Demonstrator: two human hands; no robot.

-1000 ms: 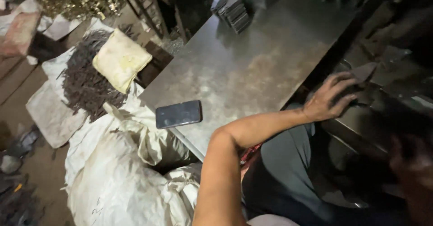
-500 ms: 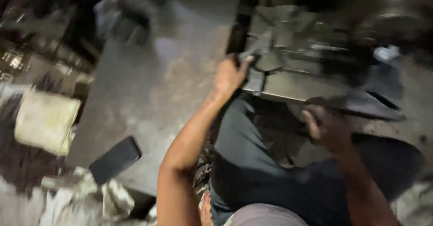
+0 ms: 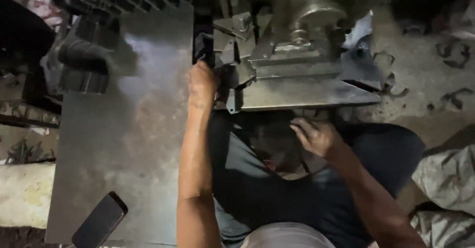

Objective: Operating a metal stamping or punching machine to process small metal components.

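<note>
My left hand (image 3: 202,84) reaches forward to the left edge of a grey metal press machine (image 3: 297,40), its fingers closed on a small dark metal piece (image 3: 204,47). A flat steel plate (image 3: 307,92) sticks out from the machine toward me. Just under the plate's front edge, above my dark trousers (image 3: 257,188), my right hand (image 3: 316,136) hangs with its fingers loosely apart and nothing visible in it.
A steel table (image 3: 133,129) lies left of my arm, with a dark phone (image 3: 99,222) at its near corner. Stacks of dark metal parts (image 3: 84,65) stand at its far left. White sacks (image 3: 445,178) lie at the right, on a dusty floor (image 3: 435,55).
The view has swung from the sacks and table to the machine. My left hand has moved up to the machine's left edge, and my right hand has come in under the plate.
</note>
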